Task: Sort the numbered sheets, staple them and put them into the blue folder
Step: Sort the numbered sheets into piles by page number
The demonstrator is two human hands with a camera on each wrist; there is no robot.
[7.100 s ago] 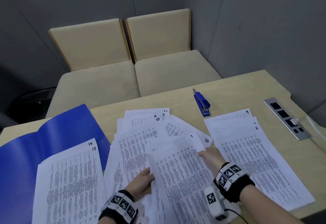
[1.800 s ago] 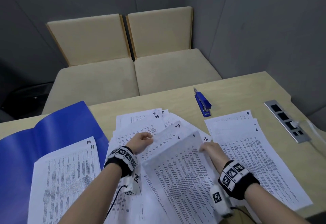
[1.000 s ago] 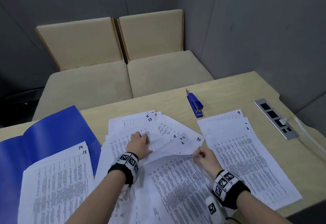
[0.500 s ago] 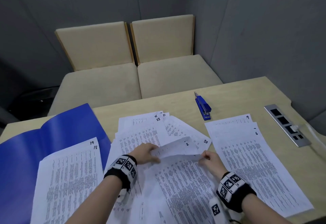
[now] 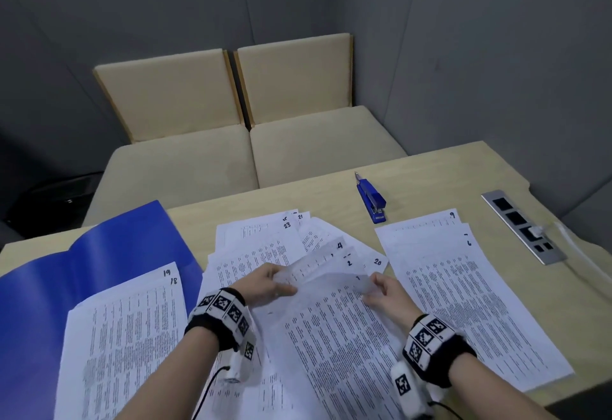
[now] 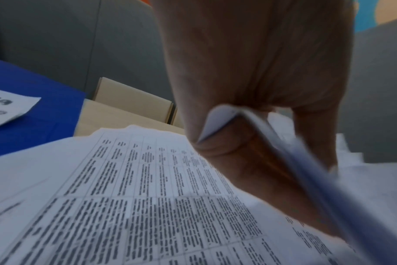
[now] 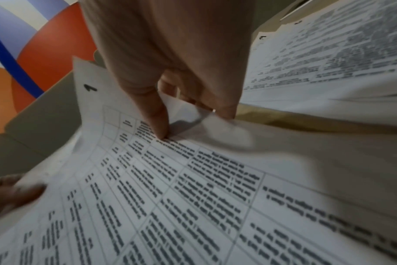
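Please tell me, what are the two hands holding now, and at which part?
Both hands hold sheet 1 at its far end: the left hand pinches the far left corner, the right hand pinches the far right corner, beside the number.

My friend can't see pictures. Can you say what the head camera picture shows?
Both hands, left hand and right hand, pinch the lifted top edge of sheet 1 over a spread pile. A blue stapler lies beyond on the table; an open blue folder lies left.
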